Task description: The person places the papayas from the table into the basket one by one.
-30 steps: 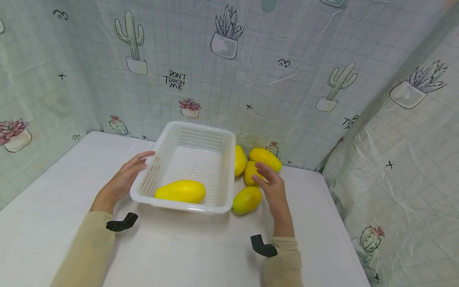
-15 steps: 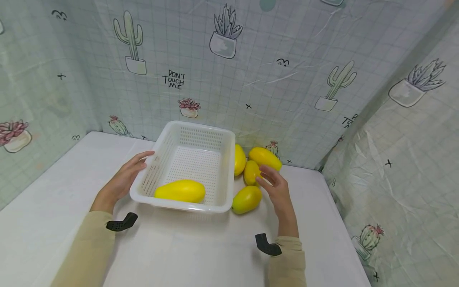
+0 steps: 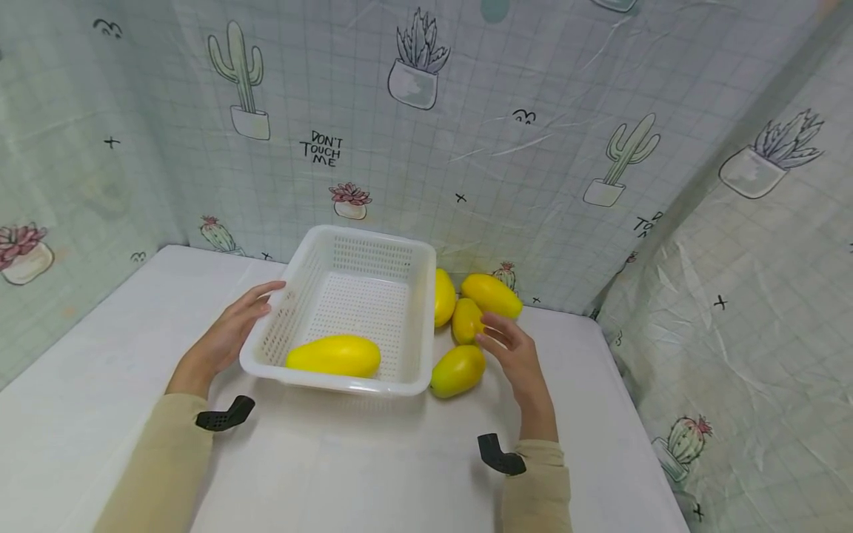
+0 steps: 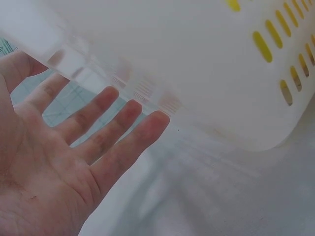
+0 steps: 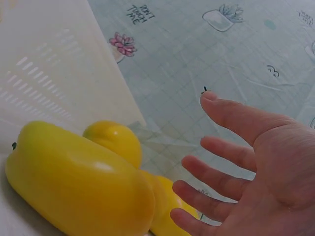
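A white perforated plastic basket (image 3: 363, 303) stands on the table with a long yellow mango-like fruit (image 3: 335, 355) lying in its near end. My left hand (image 3: 229, 333) is at the basket's left side, its extended fingertips touching or nearly touching the wall; the left wrist view shows the open palm (image 4: 74, 152) facing it. Right of the basket sit several more yellow fruits, the nearest one (image 3: 458, 371) greenish at one end. Beside them hovers my right hand (image 3: 516, 354), fingers spread and loosely bent, holding nothing. In the right wrist view a gap separates its fingers from the large fruit (image 5: 81, 182).
A farther fruit (image 3: 492, 295) lies by the back curtain (image 3: 460, 148), which is printed with cacti. The white tabletop (image 3: 346, 466) extends in front of the basket and to both sides. Black wrist mounts (image 3: 501, 455) stick out from both sleeves.
My right hand has drawn slightly right and down, away from the middle fruit. The left hand, basket and fruits have stayed in place.
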`<action>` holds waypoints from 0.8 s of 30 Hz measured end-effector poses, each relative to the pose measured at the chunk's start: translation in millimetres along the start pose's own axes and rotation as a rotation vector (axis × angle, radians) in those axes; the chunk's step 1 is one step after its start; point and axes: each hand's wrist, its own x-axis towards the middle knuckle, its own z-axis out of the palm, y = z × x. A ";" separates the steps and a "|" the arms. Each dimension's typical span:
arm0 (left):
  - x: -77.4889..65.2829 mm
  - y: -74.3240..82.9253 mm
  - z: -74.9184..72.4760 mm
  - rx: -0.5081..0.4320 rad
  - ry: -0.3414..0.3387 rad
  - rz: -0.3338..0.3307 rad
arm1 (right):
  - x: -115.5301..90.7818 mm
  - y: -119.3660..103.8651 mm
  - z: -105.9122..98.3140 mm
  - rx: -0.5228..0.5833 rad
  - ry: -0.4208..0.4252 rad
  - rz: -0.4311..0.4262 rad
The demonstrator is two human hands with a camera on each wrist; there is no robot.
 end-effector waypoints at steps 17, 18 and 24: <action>0.0 -0.7 0.7 0.007 0.015 -0.014 | -1.1 6.4 -5.7 -0.059 -0.040 0.008; 0.1 -0.6 0.7 0.007 0.015 -0.013 | -1.0 6.9 -6.0 -0.061 -0.045 0.008; -0.3 0.5 1.3 -0.003 0.009 -0.014 | -3.7 -1.8 -4.1 -0.046 -0.072 0.014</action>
